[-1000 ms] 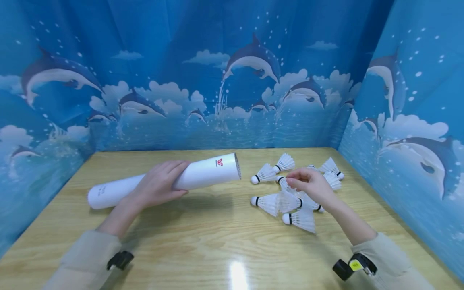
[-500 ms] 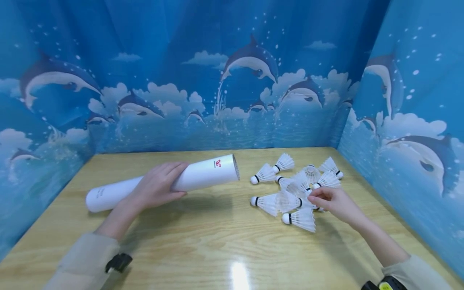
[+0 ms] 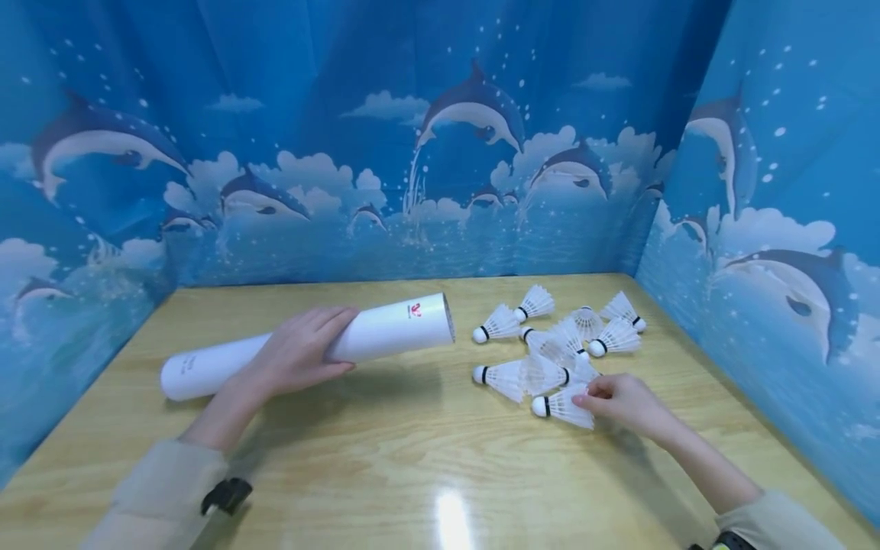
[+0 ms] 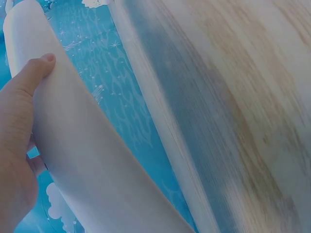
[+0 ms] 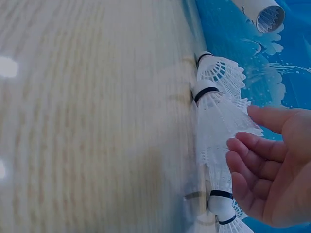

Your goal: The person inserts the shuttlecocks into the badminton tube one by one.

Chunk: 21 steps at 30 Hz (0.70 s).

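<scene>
My left hand (image 3: 302, 355) grips a white shuttlecock tube (image 3: 395, 328) around its middle, thumb along the near side. The tube's printed right end is raised and its left end is low by the table. In the right wrist view the tube's mouth (image 5: 270, 19) shows a ribbed skirt inside. My right hand (image 3: 629, 405) is at the skirt of the nearest white shuttlecock (image 3: 560, 406), which lies on the table with its cork to the left. In the right wrist view the thumb and forefinger stand apart on either side of the skirt's edge.
Several more white shuttlecocks with black bands lie loosely around, such as an overlapping one (image 3: 502, 380), one at the back (image 3: 535, 303) and one at the far right (image 3: 623, 311). The wooden table (image 3: 385, 473) meets a blue dolphin curtain (image 3: 330, 153) behind and at the sides.
The right hand has moved off the middle of the shuttlecock pile, rightward and toward me, to the nearest shuttlecock's skirt. The left hand and tube have stayed nearly still.
</scene>
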Motion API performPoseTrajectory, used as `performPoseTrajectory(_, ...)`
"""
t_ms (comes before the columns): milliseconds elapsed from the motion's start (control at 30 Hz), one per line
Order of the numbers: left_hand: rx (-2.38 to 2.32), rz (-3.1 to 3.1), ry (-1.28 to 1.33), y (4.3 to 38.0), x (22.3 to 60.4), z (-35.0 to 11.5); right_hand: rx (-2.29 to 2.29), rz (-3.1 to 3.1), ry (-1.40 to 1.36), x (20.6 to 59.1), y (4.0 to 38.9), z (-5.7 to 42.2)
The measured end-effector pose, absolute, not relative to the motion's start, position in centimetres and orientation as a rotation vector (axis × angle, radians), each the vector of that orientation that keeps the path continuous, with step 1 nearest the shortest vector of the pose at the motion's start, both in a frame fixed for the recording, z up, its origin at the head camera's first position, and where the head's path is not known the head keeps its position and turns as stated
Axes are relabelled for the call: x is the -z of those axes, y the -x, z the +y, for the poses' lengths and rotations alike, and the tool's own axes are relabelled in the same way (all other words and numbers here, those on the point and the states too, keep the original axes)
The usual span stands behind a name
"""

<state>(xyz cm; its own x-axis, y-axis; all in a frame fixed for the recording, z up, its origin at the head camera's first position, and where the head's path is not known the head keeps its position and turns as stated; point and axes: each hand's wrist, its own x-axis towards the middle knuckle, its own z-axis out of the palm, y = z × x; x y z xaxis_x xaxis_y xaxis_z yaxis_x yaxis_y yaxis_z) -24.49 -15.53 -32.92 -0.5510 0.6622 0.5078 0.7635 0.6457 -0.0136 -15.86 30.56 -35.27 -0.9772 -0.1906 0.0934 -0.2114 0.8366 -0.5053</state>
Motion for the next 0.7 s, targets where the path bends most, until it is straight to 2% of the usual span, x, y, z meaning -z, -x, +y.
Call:
performPoseTrajectory(367, 0.28, -2.372, 1.133, 24.4, 33.1, -15.4, -1.124, -2.934, -0.204, 34.7, 15.2, 30.4)
performPoseTrajectory(700, 0.28, -2.375, 1.117, 24.4, 33.0, -15.3, -1.169, -2.818, -0.271, 32.0, 15.8, 30.4)
